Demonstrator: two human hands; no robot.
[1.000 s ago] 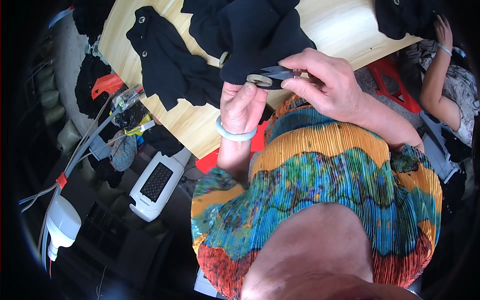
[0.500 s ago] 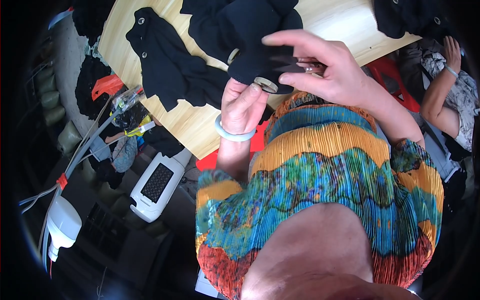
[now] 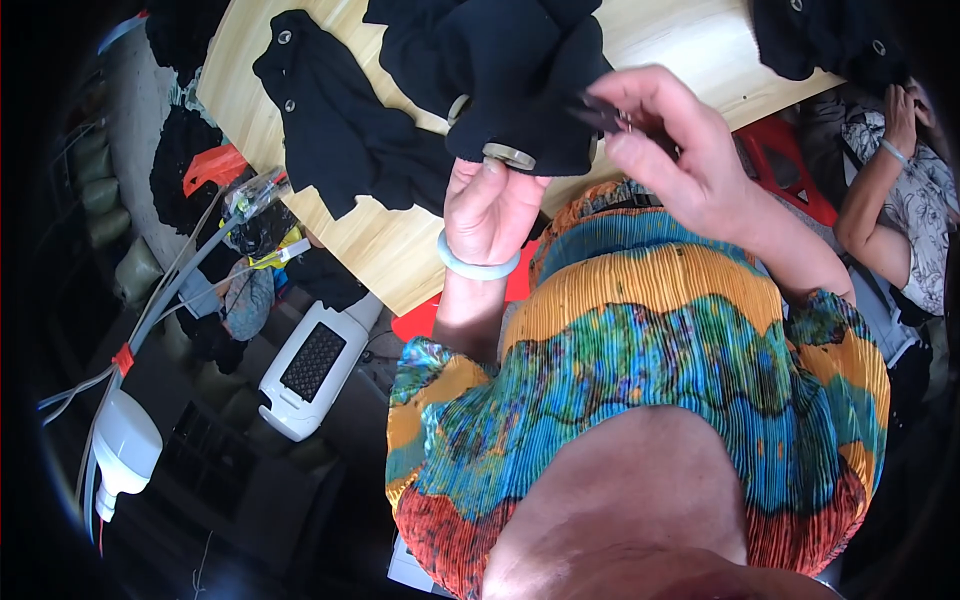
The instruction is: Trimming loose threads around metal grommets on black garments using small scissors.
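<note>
My left hand [image 3: 492, 205], with a pale green bangle at the wrist, grips a black garment [image 3: 510, 70] at a round metal button [image 3: 509, 156] near its lower edge. My right hand [image 3: 672, 150] is raised beside it, pinching a small dark tool [image 3: 603, 113] against the cloth; I cannot tell what kind of tool it is. The garment hangs over the near edge of a pale wooden table [image 3: 390, 250].
More black garments [image 3: 335, 130] with metal buttons lie on the table, another pile at the far right [image 3: 820, 35]. A white device [image 3: 315, 365], cables and a red stool sit on the floor at left. Another person [image 3: 895, 190] sits at the right.
My right hand has lifted up and away from the button with the small tool. The left hand has kept its grip on the cloth.
</note>
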